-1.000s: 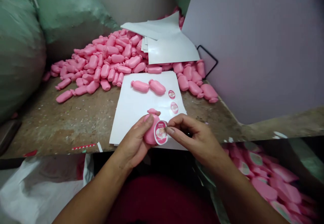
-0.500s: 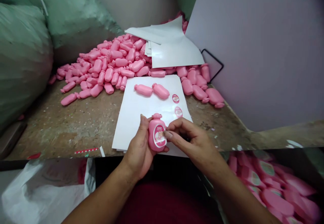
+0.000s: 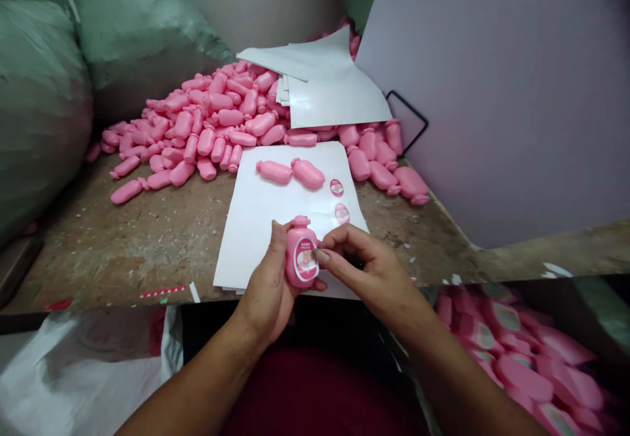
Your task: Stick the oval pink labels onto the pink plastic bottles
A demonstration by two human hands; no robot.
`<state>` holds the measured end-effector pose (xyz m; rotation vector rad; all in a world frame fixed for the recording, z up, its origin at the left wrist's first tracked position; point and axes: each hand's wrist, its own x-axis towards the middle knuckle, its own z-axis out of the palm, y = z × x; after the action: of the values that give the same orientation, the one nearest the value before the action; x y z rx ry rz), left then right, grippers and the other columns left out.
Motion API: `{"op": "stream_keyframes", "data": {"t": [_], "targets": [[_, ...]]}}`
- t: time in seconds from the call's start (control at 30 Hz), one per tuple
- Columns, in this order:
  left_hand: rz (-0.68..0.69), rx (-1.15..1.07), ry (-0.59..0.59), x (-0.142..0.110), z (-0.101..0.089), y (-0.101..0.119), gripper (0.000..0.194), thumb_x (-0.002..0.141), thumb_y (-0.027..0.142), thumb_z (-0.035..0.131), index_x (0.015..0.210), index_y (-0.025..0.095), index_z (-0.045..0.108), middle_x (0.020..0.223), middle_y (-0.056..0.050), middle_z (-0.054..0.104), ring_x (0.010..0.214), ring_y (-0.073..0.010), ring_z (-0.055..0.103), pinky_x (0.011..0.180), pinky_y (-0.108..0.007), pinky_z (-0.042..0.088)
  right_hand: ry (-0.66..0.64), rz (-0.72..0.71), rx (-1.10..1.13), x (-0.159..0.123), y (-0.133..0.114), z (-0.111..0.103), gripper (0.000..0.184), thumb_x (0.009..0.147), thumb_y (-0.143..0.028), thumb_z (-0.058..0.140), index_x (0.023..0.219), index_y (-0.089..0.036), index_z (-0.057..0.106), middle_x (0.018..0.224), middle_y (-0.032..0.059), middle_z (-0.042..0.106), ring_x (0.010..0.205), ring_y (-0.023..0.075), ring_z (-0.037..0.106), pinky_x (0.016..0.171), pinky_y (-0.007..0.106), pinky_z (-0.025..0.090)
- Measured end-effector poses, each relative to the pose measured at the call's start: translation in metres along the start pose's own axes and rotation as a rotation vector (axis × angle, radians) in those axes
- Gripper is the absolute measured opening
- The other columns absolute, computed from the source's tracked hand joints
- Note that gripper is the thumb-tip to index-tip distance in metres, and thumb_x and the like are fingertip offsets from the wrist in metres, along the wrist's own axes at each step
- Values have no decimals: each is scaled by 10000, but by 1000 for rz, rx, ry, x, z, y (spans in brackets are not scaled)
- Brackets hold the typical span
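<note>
My left hand (image 3: 268,285) grips a small pink bottle (image 3: 300,255) upright over the near edge of a white sticker sheet (image 3: 256,226). An oval white-and-pink label sits on the bottle's front. The thumb of my right hand (image 3: 367,268) presses on that label, with the other fingers curled beside the bottle. Two unlabelled pink bottles (image 3: 290,171) lie on the sheet's far part. Two oval stickers (image 3: 338,199) remain on its right side.
A big heap of pink bottles (image 3: 216,121) covers the back of the worn table (image 3: 123,239). Loose white sheets (image 3: 325,88) lie on the heap. Labelled pink bottles (image 3: 512,350) fill a container at lower right. Green sacks (image 3: 44,94) stand at left, a lilac board (image 3: 502,94) at right.
The label, partly off the bottle's edge a second ago, now lies flat on the bottle's front. My left hand turned the bottle upright; my right thumb moved onto the label.
</note>
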<state>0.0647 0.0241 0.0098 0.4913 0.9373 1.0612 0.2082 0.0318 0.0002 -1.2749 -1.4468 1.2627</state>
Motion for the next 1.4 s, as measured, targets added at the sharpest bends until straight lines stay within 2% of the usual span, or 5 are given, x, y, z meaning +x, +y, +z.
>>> {"op": "stream_keyframes", "data": {"t": [0.57,0.87,1.17,1.27,1.4], "targets": [[-80,25,-135,2,-6,3,442,808,249,753,1196,238,539,1004,-8,604,825,-115,618,694,-230,516,186,-298,-617,-2,-1,-14,103,903,-295,598,869,-235,675,781,16,719,667,174,586,686,334,328],[-152,67,-151,-1,-7,7,840,651,-14,735,1342,346,421,1094,21,590,917,-87,621,798,-211,495,79,-69,42,5,-6,-17,200,765,-332,727,887,-222,612,763,-29,594,683,137,543,620,261,410],[-231,61,-261,-6,-11,8,920,624,24,778,1402,301,371,1045,-11,637,916,-142,674,770,-240,518,-9,-7,179,29,2,-4,262,763,-413,742,727,-205,587,652,-46,527,621,120,471,602,262,388],[-203,135,-210,-15,-31,23,735,713,187,800,1347,272,438,1052,-41,663,905,-164,681,748,-263,530,71,-32,150,31,8,-7,256,733,-417,761,719,-213,607,681,-36,541,649,129,480,628,270,395],[-118,609,33,-64,-110,67,481,788,391,759,1202,243,563,1089,-63,702,945,-191,682,815,-292,533,192,-25,57,30,20,-20,280,694,-477,786,734,-233,656,716,-5,616,685,163,550,617,276,421]]}}
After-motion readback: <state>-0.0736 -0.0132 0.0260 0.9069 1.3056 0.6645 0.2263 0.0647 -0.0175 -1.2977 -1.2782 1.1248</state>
